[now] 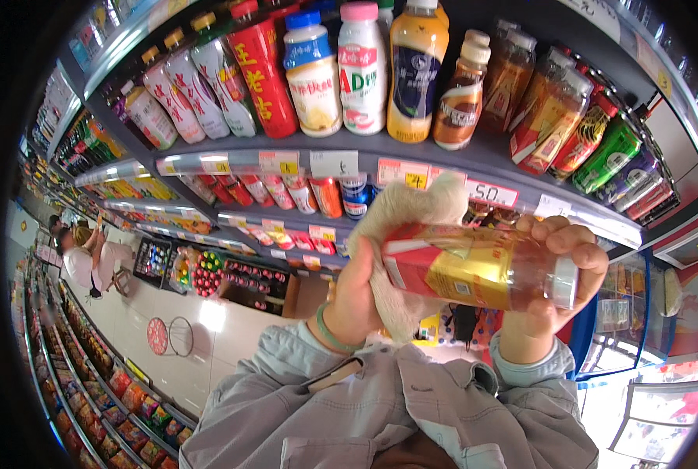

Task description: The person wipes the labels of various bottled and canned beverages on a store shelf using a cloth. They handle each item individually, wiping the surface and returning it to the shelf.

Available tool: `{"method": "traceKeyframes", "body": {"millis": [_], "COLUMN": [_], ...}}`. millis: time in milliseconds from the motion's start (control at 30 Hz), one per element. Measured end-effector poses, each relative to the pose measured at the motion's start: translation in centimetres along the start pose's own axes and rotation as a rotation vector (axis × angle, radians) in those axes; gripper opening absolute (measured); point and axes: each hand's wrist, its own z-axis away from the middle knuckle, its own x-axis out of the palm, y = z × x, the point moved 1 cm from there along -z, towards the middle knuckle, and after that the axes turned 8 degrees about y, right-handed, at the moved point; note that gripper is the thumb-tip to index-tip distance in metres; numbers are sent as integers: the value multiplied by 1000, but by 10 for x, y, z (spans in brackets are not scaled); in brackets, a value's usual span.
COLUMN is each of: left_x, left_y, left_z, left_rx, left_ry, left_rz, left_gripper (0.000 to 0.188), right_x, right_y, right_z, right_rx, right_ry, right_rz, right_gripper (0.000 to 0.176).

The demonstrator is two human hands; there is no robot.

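A clear plastic drink bottle (472, 267) with a red and gold label and a pale cap lies sideways between my hands, in front of the shelf. My right hand (583, 264) grips it around the neck and cap. At the bottle's base, my left hand (354, 299) presses a cream-coloured cloth (404, 211) against it; the cloth hides most of the fingers. Similar bottles (551, 120) stand on the shelf above, right of a brown coffee drink bottle (460, 94).
Drink bottles line the upper shelf (349, 143), its front edge carrying price tags. Cans (328, 196) fill the shelf below. On the left floor are crates (152, 258) and a round stool (157, 336). A seated person (85, 258) is farther off. A blue-framed display case (612, 311) stands right.
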Motion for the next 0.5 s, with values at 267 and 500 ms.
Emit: {"method": "traceKeyframes", "body": {"millis": [267, 500], "left_x": [-21, -56], "left_y": [-1, -2], "left_z": [8, 20], "left_rx": [-3, -144], "left_ry": [172, 344], "left_rz": [52, 301], "left_gripper": [63, 69], "right_x": [35, 65], "right_y": [18, 30], "right_z": [64, 92], "right_rx": [379, 682], "right_ry": [415, 550], "right_rz": [-331, -345], "right_gripper": [92, 105]}}
